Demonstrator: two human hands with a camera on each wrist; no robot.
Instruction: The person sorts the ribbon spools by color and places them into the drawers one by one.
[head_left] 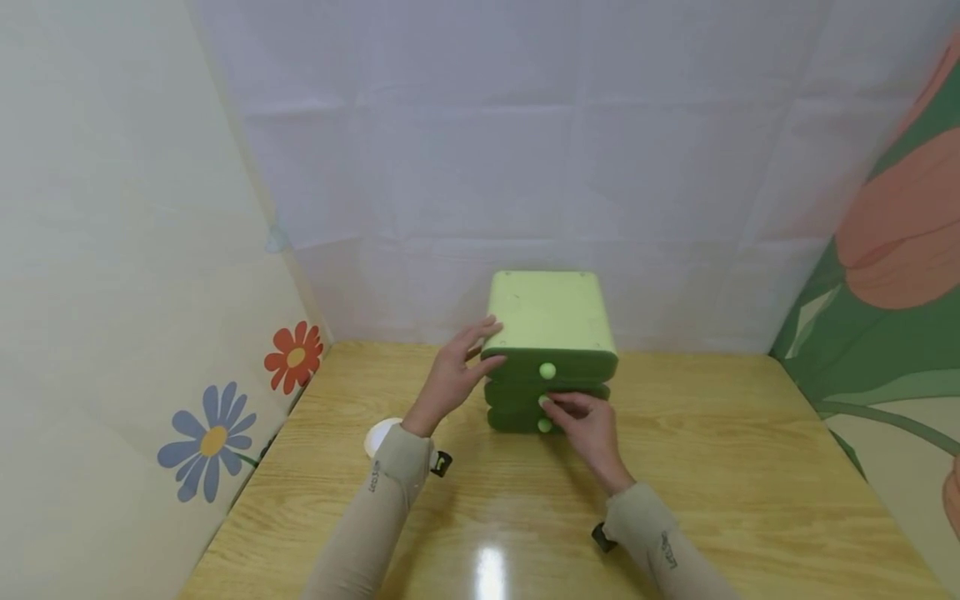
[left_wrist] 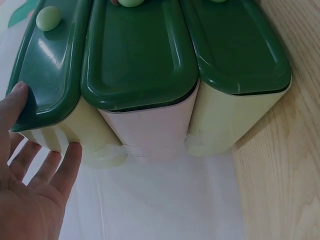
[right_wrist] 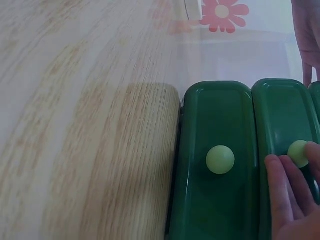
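A small drawer cabinet [head_left: 551, 308] stands on the table, light green on top, with three stacked dark green drawer fronts. Each front bears a round pale green knob. My left hand [head_left: 453, 371] holds the cabinet's upper left corner, thumb on the top drawer front [left_wrist: 55, 65] and fingers against the side. With thumb and fingers, my right hand [head_left: 588, 425] pinches the middle drawer's knob [right_wrist: 298, 153]. In the left wrist view, a thin dark gap shows behind the edge of the middle drawer front [left_wrist: 145, 55]. Below it, the bottom knob [right_wrist: 220, 160] is untouched.
A white rounded object [head_left: 378, 435] lies on the wooden table [head_left: 712, 467], partly hidden by my left forearm. A pale cloth wall [head_left: 465, 167] rises behind the cabinet. Flower-printed panels [head_left: 213, 442] flank both sides.
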